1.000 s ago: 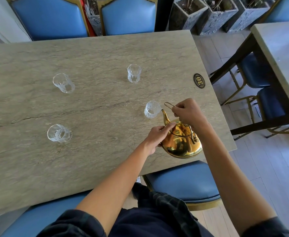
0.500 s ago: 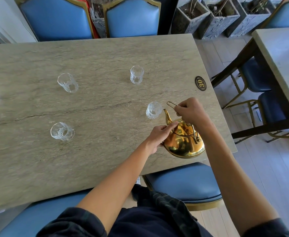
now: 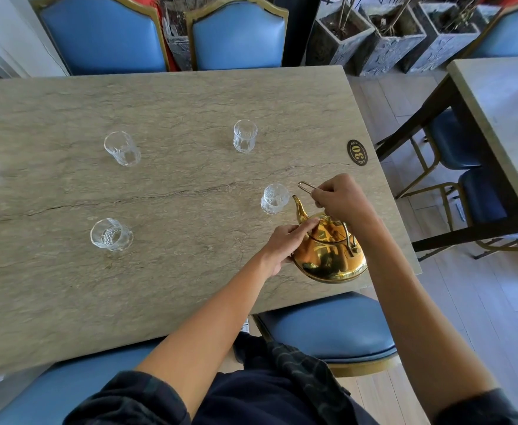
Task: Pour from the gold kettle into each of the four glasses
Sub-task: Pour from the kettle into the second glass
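Your right hand (image 3: pixel 342 196) is clamped on the wire handle of the gold kettle (image 3: pixel 328 253) at right of centre, spout tipped at the nearest glass (image 3: pixel 274 198), while your left hand (image 3: pixel 285 243) presses fingers on the lid.

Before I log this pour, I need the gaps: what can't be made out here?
- Head view: any stream from the gold kettle spout isn't discernible.
- Water level in the near glass: the clear cut pattern hides it.
- Kettle handle: the right hand covers it.
- Lid: partly under the left hand.
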`<state>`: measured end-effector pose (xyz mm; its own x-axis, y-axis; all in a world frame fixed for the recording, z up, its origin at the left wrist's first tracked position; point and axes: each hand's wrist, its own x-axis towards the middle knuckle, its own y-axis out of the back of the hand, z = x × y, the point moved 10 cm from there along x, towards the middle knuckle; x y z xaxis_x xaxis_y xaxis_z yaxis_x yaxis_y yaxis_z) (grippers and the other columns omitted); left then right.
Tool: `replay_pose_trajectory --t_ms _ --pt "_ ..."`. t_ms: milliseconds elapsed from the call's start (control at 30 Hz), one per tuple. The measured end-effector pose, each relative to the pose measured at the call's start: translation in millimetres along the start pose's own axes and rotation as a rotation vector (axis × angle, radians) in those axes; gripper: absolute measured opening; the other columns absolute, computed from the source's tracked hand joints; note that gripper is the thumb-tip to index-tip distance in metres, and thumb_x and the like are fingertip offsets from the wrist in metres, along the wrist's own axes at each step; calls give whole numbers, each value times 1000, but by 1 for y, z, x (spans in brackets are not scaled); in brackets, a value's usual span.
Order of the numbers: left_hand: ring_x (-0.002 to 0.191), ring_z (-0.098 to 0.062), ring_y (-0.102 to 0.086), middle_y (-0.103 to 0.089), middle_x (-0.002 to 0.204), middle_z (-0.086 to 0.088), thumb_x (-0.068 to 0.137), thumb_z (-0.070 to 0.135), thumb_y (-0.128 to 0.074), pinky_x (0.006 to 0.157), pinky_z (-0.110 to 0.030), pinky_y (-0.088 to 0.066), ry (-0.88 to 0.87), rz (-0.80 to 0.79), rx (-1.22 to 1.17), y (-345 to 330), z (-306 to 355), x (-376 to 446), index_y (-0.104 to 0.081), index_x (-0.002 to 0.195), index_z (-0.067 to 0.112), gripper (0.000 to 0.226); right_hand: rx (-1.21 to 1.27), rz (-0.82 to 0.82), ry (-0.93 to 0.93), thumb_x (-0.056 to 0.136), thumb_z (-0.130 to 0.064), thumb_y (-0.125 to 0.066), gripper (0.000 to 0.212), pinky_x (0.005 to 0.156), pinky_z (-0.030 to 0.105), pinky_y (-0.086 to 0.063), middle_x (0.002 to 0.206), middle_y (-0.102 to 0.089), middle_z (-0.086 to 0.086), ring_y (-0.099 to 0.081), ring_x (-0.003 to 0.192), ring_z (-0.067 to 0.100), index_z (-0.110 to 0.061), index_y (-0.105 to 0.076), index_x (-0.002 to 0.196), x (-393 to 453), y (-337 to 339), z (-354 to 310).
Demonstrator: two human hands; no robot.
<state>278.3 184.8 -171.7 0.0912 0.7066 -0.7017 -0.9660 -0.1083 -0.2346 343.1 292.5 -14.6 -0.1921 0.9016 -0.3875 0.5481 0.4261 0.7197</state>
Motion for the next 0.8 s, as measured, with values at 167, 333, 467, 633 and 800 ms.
replay_pose_trajectory --t_ms 167,333,467,633,800 --pt "105 -30 -73 -77 99 -8 83 72 -73 101 -52 -57 7 -11 0 -2 1 -1 -75 99 16 58 12 -6 4 89 -14 -62 27 57 37 -43 71 -70 27 -52 57 25 9 -74 79 0 1 -1" --pt "97 -26 -72 -76 94 -5 85 71 -72 97 -48 -59 1 -15 -2 -2 2 -3 -74 97 16 56 11 -14 7 89 -14 -63 29 58 37 -40 63 -59 14 -49 57 24 12 -72 79 -1 0 -2" --pt "100 -28 -74 -79 100 -11 84 71 -72 95 -48 -60 -3 -8 -6 -2 2 -4 -77 108 9 67 4 -17 7 88 -13 -62 29 58 37 -39 62 -58 14 -48 57 25 13 -70 79 -1 0 -2" --pt "107 -30 -74 -79 114 -15 83 72 -72 92 -45 -60 -6 5 -15 -2 3 -5 -76 120 4 78 -3 -27 18 88 -13 -62 28 59 37 -40 63 -59 15 -48 58 25 12 -71 78 0 -1 -2" --pt "108 -32 -74 -80 109 -14 83 73 -72 94 -47 -61 -6 6 -7 -3 2 -5 -76 119 5 77 -4 -14 24 87 -12 -62 29 59 37 -40 61 -61 12 -49 57 25 15 -70 79 -1 0 0"
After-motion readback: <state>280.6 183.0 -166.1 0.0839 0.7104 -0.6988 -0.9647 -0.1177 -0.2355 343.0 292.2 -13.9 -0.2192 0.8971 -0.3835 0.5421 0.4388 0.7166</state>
